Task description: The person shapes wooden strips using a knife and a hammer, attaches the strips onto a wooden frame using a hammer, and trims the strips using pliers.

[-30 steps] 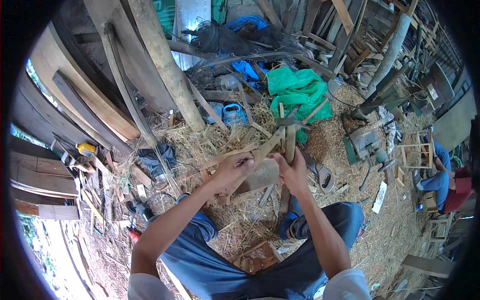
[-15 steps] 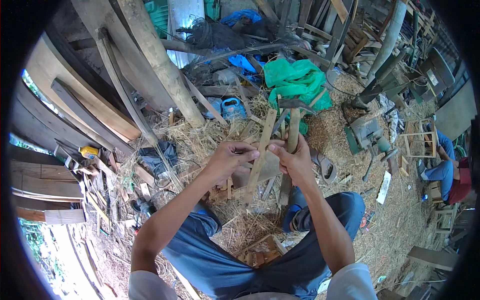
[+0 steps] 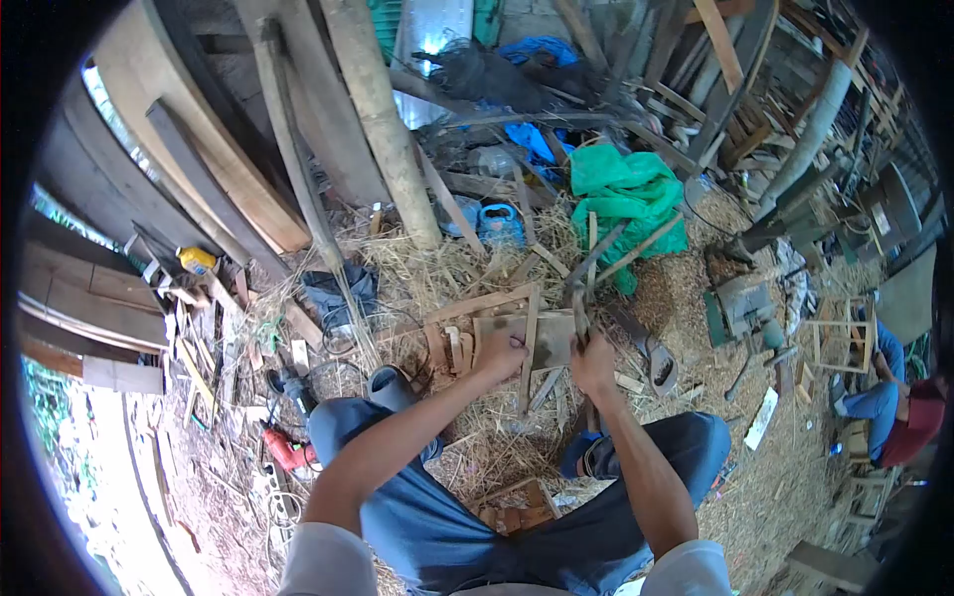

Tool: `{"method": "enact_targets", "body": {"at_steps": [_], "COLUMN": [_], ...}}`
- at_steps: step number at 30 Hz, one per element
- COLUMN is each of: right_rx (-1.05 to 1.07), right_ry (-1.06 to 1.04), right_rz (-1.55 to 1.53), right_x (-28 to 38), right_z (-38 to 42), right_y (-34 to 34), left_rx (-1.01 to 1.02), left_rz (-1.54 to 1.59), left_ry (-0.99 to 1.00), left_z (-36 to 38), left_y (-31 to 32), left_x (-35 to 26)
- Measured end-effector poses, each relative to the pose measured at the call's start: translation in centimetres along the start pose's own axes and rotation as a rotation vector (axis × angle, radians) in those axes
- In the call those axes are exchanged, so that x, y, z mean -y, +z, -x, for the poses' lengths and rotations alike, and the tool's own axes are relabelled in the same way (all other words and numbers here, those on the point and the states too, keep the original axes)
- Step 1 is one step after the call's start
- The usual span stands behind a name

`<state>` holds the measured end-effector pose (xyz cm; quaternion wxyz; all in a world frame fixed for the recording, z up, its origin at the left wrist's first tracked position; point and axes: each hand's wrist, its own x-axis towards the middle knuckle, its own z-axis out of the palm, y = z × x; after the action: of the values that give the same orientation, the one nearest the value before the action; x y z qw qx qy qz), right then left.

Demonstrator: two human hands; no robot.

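Observation:
My left hand [image 3: 499, 352] is closed, its fingertips at the left edge of a narrow wooden strip [image 3: 531, 323]. Whether a small nail is also between those fingers is too small to tell. Under the strip lies a flat board [image 3: 555, 338] on the ground between my feet. My right hand [image 3: 594, 368] is wrapped round the handle of a hammer [image 3: 577, 296], its head pointing away from me just right of the strip. Beyond the board, a longer wooden piece [image 3: 477, 303] meets the strip's far end at an angle.
A handsaw [image 3: 660, 364] lies to the right, with a green plastic sheet [image 3: 628, 194] further back. At left are a red power tool [image 3: 288, 449] and a grinder-like tool [image 3: 294, 389]. Another person [image 3: 899, 397] sits at far right beside a wooden frame [image 3: 843, 343]. Straw and shavings cover the ground.
The strip has gone from being held up in both hands to down over the board. My right hand has left the strip and lowered with the hammer. The view has shifted left.

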<state>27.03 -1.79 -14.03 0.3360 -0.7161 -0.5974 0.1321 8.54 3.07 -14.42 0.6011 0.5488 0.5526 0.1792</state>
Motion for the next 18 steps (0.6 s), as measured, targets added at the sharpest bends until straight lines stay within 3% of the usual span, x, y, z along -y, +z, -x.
{"method": "enact_targets", "body": {"at_steps": [1, 3, 4, 8, 11, 13, 15, 17, 18], "right_rx": [0.009, 0.218, 0.250, 0.354, 0.408, 0.367, 0.330, 0.455, 0.414], "right_ry": [-0.015, 0.238, 0.235, 0.135, 0.232, 0.220, 0.191, 0.353, 0.399], "right_rz": [-0.002, 0.011, -0.006, -0.011, -0.044, -0.045, -0.067, -0.194, -0.249], "right_x": [0.6, 1.7, 1.4, 1.3, 0.4, 0.3, 1.1, 1.5, -0.5], "right_z": [0.8, 2.5, 3.1, 3.1, 1.7, 1.1, 0.4, 0.1, 0.5], "right_y": [0.2, 0.0, 0.3, -1.4, -4.4, -7.7, -10.3, -12.7, -10.8], "left_rx": [-0.015, -0.194, -0.167, -0.217, -0.237, -0.273, -0.260, -0.182, -0.136], "left_rz": [0.009, -0.173, -0.241, -0.318, -0.379, -0.464, -0.326, -0.372, -0.394], "left_ry": [0.000, 0.178, 0.094, 0.159, 0.167, 0.183, 0.178, 0.175, 0.187], "left_z": [-1.2, -2.9, -0.9, -1.1, -0.8, -1.6, -2.4, -1.6, -1.5], "left_y": [0.2, 1.1, 0.3, -0.1, -0.6, -1.3, -2.3, -2.6, -1.9], "left_x": [2.4, 5.9, 2.9, 3.8, 2.7, 2.0, 1.1, -3.0, -4.6]}}
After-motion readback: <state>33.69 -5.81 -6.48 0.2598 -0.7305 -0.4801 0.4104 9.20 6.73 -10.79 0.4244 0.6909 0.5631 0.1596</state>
